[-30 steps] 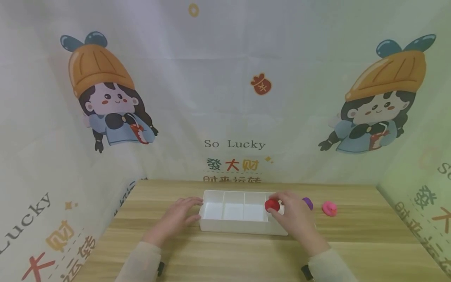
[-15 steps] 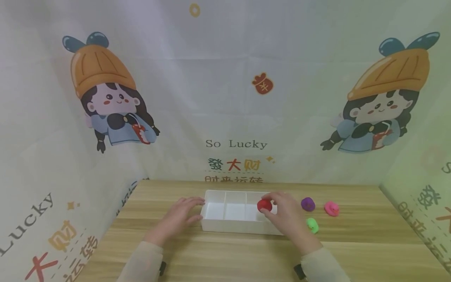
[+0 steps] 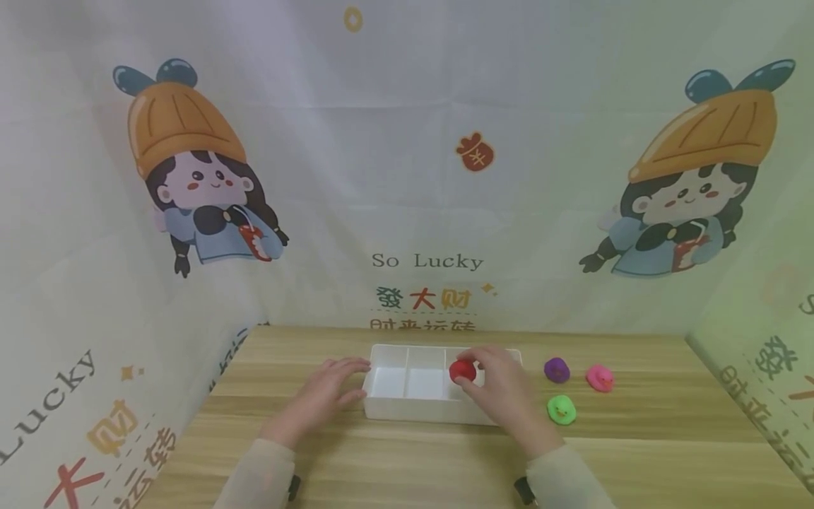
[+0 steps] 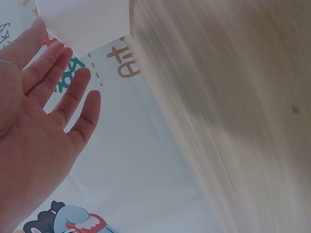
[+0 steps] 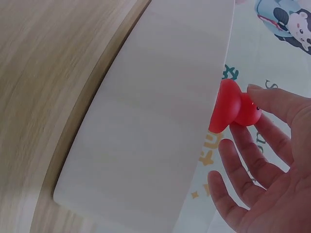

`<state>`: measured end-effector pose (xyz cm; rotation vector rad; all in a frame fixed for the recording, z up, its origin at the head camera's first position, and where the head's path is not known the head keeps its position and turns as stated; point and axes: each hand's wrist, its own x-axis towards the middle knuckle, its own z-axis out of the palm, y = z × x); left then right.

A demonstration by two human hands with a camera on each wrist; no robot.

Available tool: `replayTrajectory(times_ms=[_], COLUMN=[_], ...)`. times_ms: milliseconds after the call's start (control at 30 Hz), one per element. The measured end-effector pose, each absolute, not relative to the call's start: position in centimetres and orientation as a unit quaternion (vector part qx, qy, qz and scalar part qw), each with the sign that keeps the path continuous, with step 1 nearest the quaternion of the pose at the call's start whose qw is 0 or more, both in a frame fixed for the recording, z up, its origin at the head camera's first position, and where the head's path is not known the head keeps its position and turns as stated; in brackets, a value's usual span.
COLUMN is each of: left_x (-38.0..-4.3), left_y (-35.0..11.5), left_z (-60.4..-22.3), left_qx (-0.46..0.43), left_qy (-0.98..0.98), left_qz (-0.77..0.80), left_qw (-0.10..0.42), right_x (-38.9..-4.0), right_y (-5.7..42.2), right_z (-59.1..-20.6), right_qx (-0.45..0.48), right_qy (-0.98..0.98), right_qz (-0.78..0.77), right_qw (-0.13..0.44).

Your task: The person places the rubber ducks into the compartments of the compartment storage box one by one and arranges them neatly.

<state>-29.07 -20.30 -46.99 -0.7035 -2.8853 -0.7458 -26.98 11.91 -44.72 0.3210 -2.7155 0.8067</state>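
Note:
My right hand (image 3: 504, 390) pinches a red rubber duck (image 3: 461, 371) between thumb and fingers, over the right half of a white divided box (image 3: 420, 408). In the right wrist view the duck (image 5: 226, 107) is gripped by its head, its wider body turned toward the box wall (image 5: 141, 111). At the box's left end, my left hand (image 3: 323, 397) rests its fingertips against the wall. The left wrist view shows that hand's fingers (image 4: 77, 94) mostly extended, with the box corner (image 4: 87, 24) at the fingertips.
Right of the box, a green duck (image 3: 562, 410), a purple duck (image 3: 557, 370) and a pink duck (image 3: 600, 378) sit on the wooden table (image 3: 407, 466). A printed cloth (image 3: 318, 212) hangs behind the table and along both sides.
My right hand has moved left over the box with the red duck. The green and purple ducks, earlier hidden or partly covered by it, now show fully. My left hand stays at the box end.

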Motion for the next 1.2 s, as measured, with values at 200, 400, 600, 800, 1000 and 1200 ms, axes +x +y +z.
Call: replayTrajectory(times_ms=[200,400,600,800,1000,1200], left_x=[-29.0,-28.9,-28.8,-28.7,-28.8,-28.9], left_y=[-20.2,-20.3,-20.4,-20.2,-20.2,-20.2], left_z=[-47.0,-47.0,-46.8,-46.7,-46.7,-46.9], left_qx=[-0.229,-0.223,-0.224,-0.228,-0.223,-0.224], left_qy=[-0.941,-0.943,-0.942,-0.940,-0.941,-0.942], left_qz=[-0.247,-0.245,-0.247,-0.251,-0.250,-0.247], left_qw=[0.040,0.035,0.036,0.039,0.040,0.041], right_x=[-27.1,-27.2,-27.5,-27.6,-27.8,-28.1], right_y=[11.0,10.2,9.6,9.0,8.4,8.0], right_z=[-44.9,-45.1,-44.9,-44.7,-44.8,-44.6], right_qx=[0.131,0.135,0.143,0.141,0.143,0.156], right_qy=[-0.938,-0.937,-0.938,-0.940,-0.944,-0.944], right_qz=[0.284,0.286,0.276,0.278,0.268,0.258], right_qw=[0.150,0.149,0.151,0.139,0.131,0.133])
